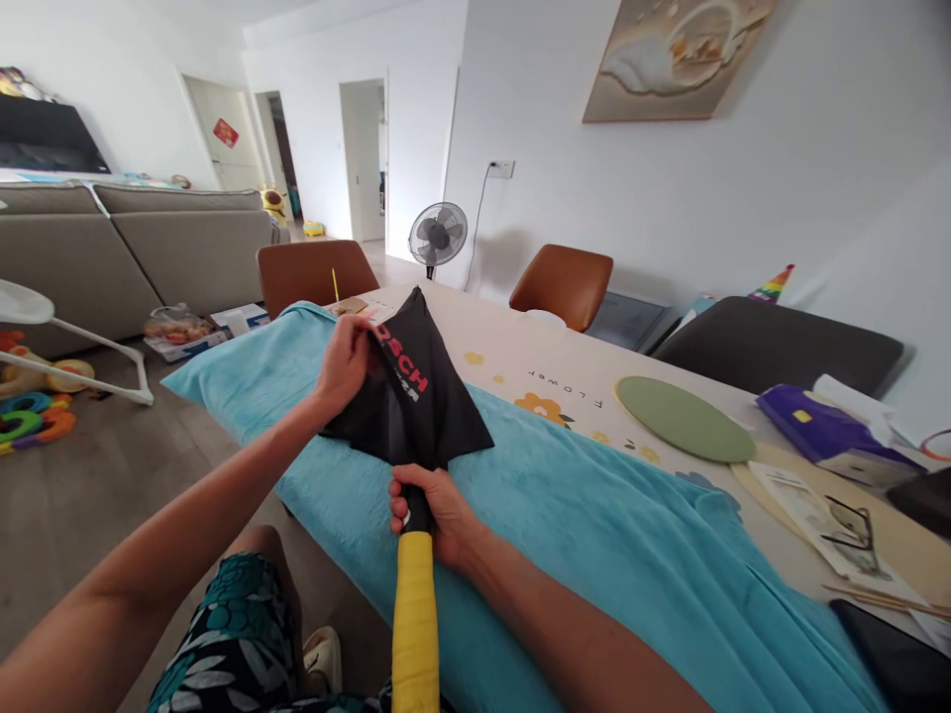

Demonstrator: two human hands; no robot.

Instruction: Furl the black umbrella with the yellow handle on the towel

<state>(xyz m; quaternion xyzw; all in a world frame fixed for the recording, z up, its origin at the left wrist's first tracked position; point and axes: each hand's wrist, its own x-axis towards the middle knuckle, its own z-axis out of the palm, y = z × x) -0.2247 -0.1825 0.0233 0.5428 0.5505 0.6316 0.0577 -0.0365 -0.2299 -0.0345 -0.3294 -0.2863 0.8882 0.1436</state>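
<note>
A black umbrella with red lettering points away from me over the table, its canopy partly folded and its fabric loose at the near edge. Below the canopy is a black neck, then a long handle wrapped in yellow that runs back toward me. My right hand is closed around the black neck, thumb on top. My left hand pinches the canopy fabric on the left side by the lettering; its fingertips are partly hidden. Under both hands lies a light blue cloth, spread along the table's near side.
On the white flower-printed table are a green oval mat, a purple packet, glasses and a black phone. Brown chairs and a standing fan are beyond. A sofa stands left.
</note>
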